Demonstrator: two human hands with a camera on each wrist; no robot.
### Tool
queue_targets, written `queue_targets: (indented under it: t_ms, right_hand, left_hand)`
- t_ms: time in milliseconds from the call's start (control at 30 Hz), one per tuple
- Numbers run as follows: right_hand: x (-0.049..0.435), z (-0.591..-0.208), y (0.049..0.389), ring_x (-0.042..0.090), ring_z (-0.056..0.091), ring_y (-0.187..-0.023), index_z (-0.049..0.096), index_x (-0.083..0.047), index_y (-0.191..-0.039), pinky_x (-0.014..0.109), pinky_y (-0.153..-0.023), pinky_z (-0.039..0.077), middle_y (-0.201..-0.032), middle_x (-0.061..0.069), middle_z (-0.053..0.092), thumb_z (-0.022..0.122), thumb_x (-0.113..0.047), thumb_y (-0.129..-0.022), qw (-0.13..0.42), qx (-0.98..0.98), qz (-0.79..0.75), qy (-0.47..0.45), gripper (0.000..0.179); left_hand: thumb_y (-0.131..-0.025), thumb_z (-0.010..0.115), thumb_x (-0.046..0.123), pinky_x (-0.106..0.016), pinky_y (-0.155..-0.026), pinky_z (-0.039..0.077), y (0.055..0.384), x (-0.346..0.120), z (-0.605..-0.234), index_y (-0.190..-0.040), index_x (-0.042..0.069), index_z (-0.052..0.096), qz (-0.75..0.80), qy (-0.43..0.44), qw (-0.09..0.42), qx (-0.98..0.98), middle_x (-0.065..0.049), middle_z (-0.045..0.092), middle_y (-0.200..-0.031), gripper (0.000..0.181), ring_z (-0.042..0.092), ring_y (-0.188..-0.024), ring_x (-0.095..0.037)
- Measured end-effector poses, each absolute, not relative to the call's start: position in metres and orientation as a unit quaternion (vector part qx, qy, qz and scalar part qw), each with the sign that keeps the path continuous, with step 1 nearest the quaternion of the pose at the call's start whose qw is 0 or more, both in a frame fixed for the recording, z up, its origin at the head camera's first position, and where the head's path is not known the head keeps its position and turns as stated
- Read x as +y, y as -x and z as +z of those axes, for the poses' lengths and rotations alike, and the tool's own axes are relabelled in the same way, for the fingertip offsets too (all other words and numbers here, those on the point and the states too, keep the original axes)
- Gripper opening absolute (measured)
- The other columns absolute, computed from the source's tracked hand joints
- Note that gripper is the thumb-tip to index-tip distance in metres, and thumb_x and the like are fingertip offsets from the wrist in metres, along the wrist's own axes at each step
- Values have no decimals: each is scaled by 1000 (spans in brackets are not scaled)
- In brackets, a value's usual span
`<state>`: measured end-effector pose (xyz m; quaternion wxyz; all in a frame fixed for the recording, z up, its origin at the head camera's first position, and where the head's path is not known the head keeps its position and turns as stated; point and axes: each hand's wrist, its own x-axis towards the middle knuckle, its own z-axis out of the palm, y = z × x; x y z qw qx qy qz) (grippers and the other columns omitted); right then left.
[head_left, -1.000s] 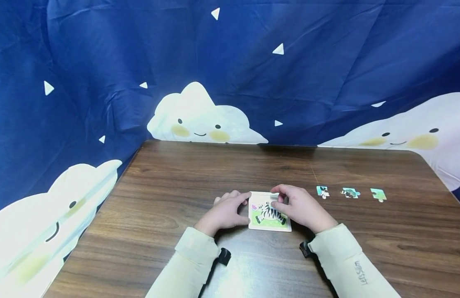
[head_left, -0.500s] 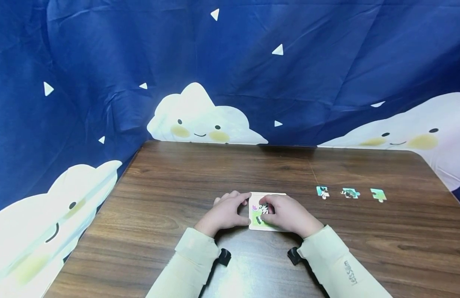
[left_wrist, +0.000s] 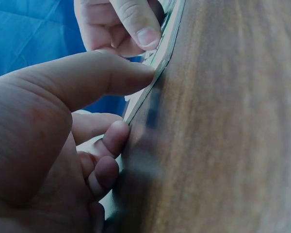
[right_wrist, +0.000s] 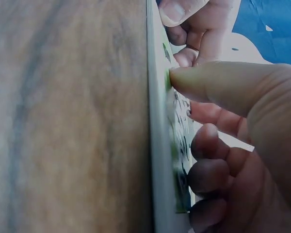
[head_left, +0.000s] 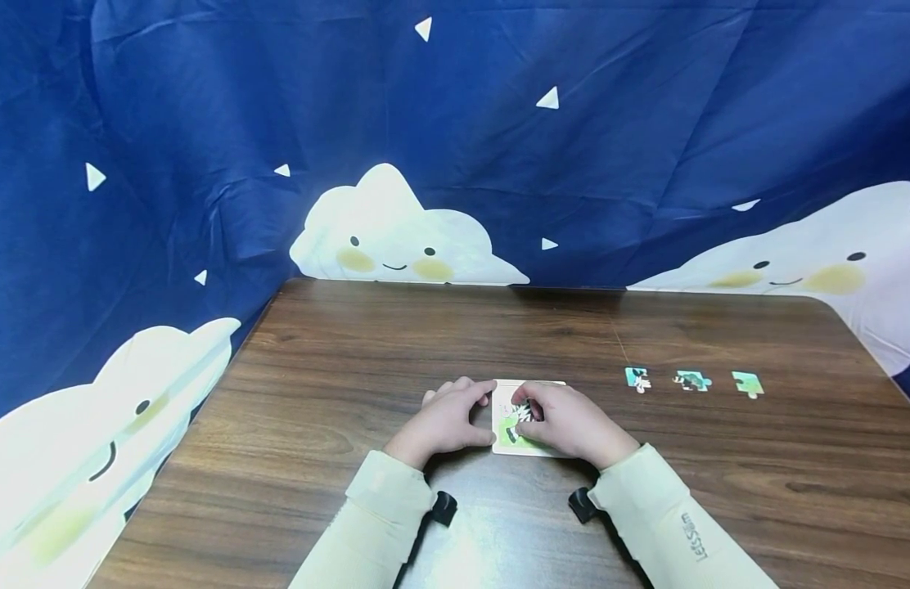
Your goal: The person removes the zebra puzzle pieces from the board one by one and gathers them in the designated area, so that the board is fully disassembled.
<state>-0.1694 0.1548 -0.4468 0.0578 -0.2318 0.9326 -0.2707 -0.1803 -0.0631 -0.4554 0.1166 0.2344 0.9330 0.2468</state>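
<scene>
A square puzzle board (head_left: 502, 450) with a pale rim lies flat on the table and bears a zebra picture on green. My left hand (head_left: 448, 421) holds it at its left side, thumb at the near corner and index finger at the far one. In the left wrist view the left thumb (left_wrist: 121, 75) touches the board's edge. Over the picture, my right hand (head_left: 573, 421) pinches at a puzzle piece (head_left: 512, 429) with thumb and index finger. The right thumb (right_wrist: 203, 82) rests on the green part in the right wrist view. The right hand hides most of the zebra.
Three loose jigsaw pieces lie in a row on the right: a teal and white piece (head_left: 637, 379), a teal piece with a dark figure (head_left: 692, 381) and a green piece (head_left: 747, 384). The brown wooden table (head_left: 367, 343) ends at a blue cloud-print curtain (head_left: 499, 106).
My right hand has moved left and nearer, from the board's right side onto the zebra picture, then stayed there. The left hand has kept its place at the board's left side.
</scene>
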Motion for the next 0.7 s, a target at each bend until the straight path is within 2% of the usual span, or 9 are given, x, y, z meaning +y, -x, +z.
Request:
queue_targets:
  t_ms: [433, 700]
  right_hand:
    - [157, -448, 169, 15, 50, -79, 64, -16, -103, 35, -73, 43, -91, -3, 53, 80, -22, -80, 31, 935, -259, 239, 29]
    - [157, -449, 169, 14, 55, -81, 67, -14, -101, 36, -76, 47, -92, -5, 59, 76, -13, -80, 17, 930, -273, 247, 23]
  left_hand:
    - [-75, 79, 33, -37, -84, 32, 180, -63, -455, -148, 17, 50, 247, -233, 119, 933, 9, 56, -111, 80, 49, -104, -16]
    - [-74, 79, 33, -36, -82, 32, 179, -63, -455, -147, 16, 51, 249, -239, 114, 932, 8, 56, -111, 80, 49, -102, -16]
